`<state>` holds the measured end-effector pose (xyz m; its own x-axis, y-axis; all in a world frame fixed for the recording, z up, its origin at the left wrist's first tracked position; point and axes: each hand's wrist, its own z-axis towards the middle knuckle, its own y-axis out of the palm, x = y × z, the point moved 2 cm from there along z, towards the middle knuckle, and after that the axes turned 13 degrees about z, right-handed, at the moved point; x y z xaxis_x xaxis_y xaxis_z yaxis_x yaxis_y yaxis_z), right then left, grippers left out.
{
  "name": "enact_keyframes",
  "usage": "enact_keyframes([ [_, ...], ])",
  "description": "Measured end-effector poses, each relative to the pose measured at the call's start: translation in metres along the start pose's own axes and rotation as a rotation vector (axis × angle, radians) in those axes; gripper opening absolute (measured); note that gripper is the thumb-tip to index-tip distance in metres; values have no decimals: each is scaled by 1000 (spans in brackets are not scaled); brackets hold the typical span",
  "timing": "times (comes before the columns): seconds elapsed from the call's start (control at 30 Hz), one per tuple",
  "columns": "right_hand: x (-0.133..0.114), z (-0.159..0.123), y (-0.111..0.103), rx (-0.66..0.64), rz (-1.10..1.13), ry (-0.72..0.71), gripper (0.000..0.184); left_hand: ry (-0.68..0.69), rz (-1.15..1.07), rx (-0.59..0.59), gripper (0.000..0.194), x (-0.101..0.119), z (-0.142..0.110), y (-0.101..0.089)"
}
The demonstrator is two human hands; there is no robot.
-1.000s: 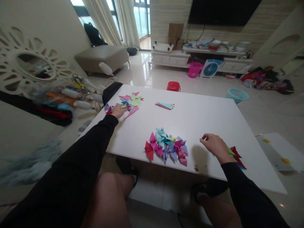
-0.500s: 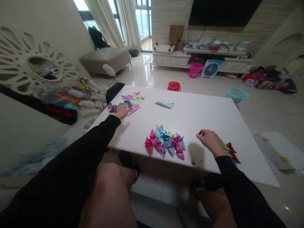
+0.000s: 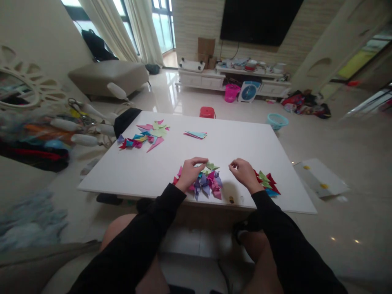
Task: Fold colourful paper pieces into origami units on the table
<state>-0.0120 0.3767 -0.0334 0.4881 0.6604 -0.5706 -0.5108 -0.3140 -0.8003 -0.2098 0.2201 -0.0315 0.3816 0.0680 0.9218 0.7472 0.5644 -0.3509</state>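
Note:
I sit at a low white table [image 3: 245, 139]. My left hand [image 3: 189, 173] rests curled over the near pile of folded coloured paper pieces [image 3: 210, 183], its fingertips beside a green piece [image 3: 212, 166]; what it holds is hidden. My right hand [image 3: 244, 173] hovers just right of that pile, fingers pinched together. A smaller pile of red and green folded pieces [image 3: 267, 182] lies by my right wrist. At the table's far left lies a spread of folded pieces and paper triangles [image 3: 143, 136]. A thin stack of paper triangles [image 3: 195, 134] sits mid-table.
Scissors and white handled tools clutter the floor left of the table [image 3: 82, 122]. Beyond the table stand a red bucket [image 3: 207, 112], a teal basket [image 3: 277, 121] and a pink basket [image 3: 231, 92]. A white sheet [image 3: 320, 181] lies on the floor at right.
My left hand has left the far-left pile and come back to the near pile. My right hand has moved slightly left. The view has shifted left and closer.

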Motion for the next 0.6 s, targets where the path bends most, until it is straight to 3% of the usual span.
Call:
enact_keyframes([
  [0.13,-16,-4,-1,66,177,-170,15,76,17,-109,16,3,3,12],
  [0.3,-33,-6,-5,90,302,-265,12,172,62,-145,13,12,9,12],
  [0.6,-41,-6,6,-6,353,-377,9,126,-17,-183,13,8,8,7],
])
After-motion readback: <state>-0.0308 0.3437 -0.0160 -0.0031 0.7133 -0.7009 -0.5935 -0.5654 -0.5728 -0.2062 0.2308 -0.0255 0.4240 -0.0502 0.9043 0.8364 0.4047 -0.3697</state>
